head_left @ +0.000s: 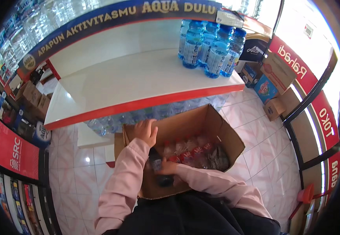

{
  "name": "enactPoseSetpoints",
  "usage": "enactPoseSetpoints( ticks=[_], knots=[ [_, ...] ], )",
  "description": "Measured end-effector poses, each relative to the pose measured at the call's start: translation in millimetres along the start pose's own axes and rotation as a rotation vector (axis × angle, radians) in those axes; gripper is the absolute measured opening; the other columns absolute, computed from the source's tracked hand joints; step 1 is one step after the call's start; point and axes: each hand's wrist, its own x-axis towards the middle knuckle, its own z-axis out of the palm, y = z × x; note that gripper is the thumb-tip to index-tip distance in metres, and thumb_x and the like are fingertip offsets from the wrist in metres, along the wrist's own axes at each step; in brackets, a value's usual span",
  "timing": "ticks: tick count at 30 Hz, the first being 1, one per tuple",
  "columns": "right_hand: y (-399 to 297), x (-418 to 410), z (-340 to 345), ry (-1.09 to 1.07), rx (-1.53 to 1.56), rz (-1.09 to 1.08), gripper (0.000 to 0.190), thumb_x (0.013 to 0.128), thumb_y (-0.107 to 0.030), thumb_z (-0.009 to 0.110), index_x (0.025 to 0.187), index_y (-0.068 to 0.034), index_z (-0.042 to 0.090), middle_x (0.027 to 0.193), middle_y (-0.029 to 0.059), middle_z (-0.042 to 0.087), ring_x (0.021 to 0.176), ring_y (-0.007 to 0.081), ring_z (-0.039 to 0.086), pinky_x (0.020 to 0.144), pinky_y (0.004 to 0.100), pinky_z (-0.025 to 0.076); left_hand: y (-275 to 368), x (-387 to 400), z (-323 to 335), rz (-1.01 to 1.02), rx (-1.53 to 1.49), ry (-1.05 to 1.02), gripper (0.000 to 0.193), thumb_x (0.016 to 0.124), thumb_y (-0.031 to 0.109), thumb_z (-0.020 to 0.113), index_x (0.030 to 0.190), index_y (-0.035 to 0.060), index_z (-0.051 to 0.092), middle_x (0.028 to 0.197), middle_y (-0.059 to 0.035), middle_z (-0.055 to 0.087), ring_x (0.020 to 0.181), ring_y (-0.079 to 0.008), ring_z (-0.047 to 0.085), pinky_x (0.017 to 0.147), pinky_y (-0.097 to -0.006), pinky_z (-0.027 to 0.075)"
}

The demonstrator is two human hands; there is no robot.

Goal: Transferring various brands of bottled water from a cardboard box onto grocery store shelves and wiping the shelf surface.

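Note:
An open cardboard box (pixel 184 126) stands before me, its walls raised around several bottles. My left hand (pixel 145 133) grips the box's far left edge, fingers over the rim and thumb toward the inside. Down in the box, my right hand (pixel 170 169) is around a dark bottle (pixel 155 164) near the left wall; part of this bottle is hidden by the fingers. Clear plastic bottles with red caps and red labels (pixel 189 152) stand in a row along the far side. A crumpled dark, see-through wrapping (pixel 218 157) lies at the box's right end.
Beyond the box is a white display shelf (pixel 123 79) with a red front edge. Blue Mizone bottles (pixel 211 48) stand at its right end. Packed water bottles (pixel 158 111) fill the level below. Cartons (pixel 275 73) line the glass front at right; a red snack rack (pixel 14 149) stands left.

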Motion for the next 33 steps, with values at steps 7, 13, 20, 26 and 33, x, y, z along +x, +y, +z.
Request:
enactPoseSetpoints(
  ticks=[7,13,20,26,33],
  knots=[
    [21,-121,-95,-0.395,0.217,-0.487,0.070,0.083,-0.041,0.060,0.130,0.002,0.032,0.123,0.0136,0.046,0.110,0.0181,0.045,0.092,0.0297,0.037,0,-3,-2,-0.020,0.051,-0.037,0.033,0.076,0.022,0.057,0.106,0.0105,0.052,0.096,-0.0094,0.059,0.089,-0.0305,0.052,0.077,-0.0444,0.037],
    [35,-239,-148,-0.011,0.439,-0.691,0.086,0.074,-0.020,0.073,0.138,0.001,0.019,0.128,0.0154,0.041,0.116,0.0206,0.042,0.097,0.0311,0.034,8,3,-4,-0.018,0.011,-0.036,0.033,0.074,0.020,0.059,0.105,0.0105,0.052,0.096,-0.0094,0.059,0.088,-0.0309,0.052,0.077,-0.0439,0.037],
    [8,-234,-165,0.846,0.656,-0.847,0.110,0.061,-0.010,0.080,0.140,-0.010,0.005,0.123,0.0159,0.047,0.111,0.0249,0.050,0.092,0.0354,0.040,3,3,8,-0.012,-0.027,-0.014,0.034,0.074,0.019,0.059,0.105,0.0095,0.051,0.097,-0.0102,0.058,0.090,-0.0321,0.051,0.079,-0.0443,0.036],
    [8,-155,-199,1.439,0.413,-0.948,0.107,0.062,-0.009,0.080,0.135,-0.013,0.002,0.123,0.0200,0.043,0.111,0.0283,0.050,0.088,0.0383,0.046,10,3,-3,-0.018,-0.023,-0.045,0.034,0.074,0.019,0.058,0.106,0.0091,0.051,0.098,-0.0111,0.058,0.092,-0.0329,0.051,0.080,-0.0450,0.037],
    [3,-93,-243,1.650,0.339,-1.021,0.101,0.066,-0.009,0.079,0.133,-0.013,0.003,0.124,0.0215,0.039,0.112,0.0304,0.048,0.087,0.0405,0.046,10,2,-4,-0.037,0.022,-0.084,0.034,0.076,0.020,0.058,0.107,0.0094,0.051,0.099,-0.0113,0.057,0.092,-0.0328,0.051,0.082,-0.0453,0.037]
  ],
)
